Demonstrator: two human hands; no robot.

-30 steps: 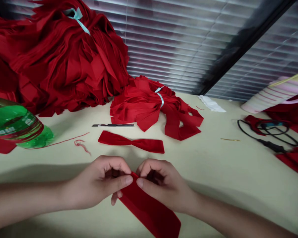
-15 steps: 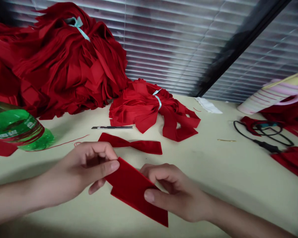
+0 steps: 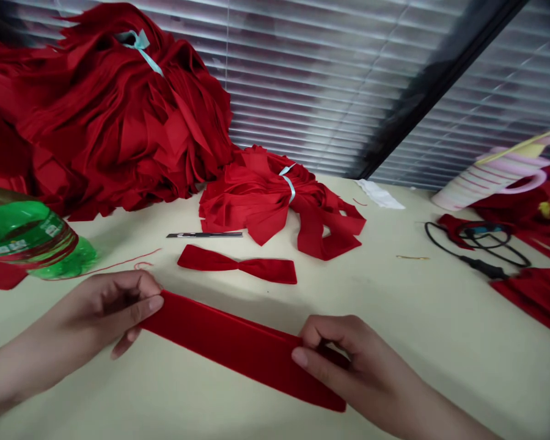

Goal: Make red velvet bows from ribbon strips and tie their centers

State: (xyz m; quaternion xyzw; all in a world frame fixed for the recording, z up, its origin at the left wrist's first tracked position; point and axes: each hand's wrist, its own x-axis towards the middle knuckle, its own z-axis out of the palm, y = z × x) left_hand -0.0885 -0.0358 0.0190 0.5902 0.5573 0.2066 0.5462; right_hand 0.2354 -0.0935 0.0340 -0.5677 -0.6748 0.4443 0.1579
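Observation:
A flat strip of red ribbon (image 3: 233, 342) stretches between my two hands, slanting down to the right above the table. My left hand (image 3: 114, 315) pinches its upper left end between thumb and fingers. Near the other end, my right hand (image 3: 348, 360) grips the ribbon with the thumb on top; its fingertips are partly hidden behind the fabric. Just beyond the strip lies a red bow-shaped piece (image 3: 238, 265), narrowed at its middle. A slim dark craft knife (image 3: 204, 235) rests behind that piece.
Tied red ribbon bundles (image 3: 275, 189) and a large red fabric heap (image 3: 119, 116) stand at the back. A green bottle (image 3: 32, 235) wound with red thread lies left. To the right are a tilted mug (image 3: 490, 180), a black cable (image 3: 481, 266) and a thin gold-coloured piece (image 3: 412, 257).
My hands have moved apart, left hand leftward and right hand rightward. The ribbon, shorter and overlapped before, now spans a longer stretch between them.

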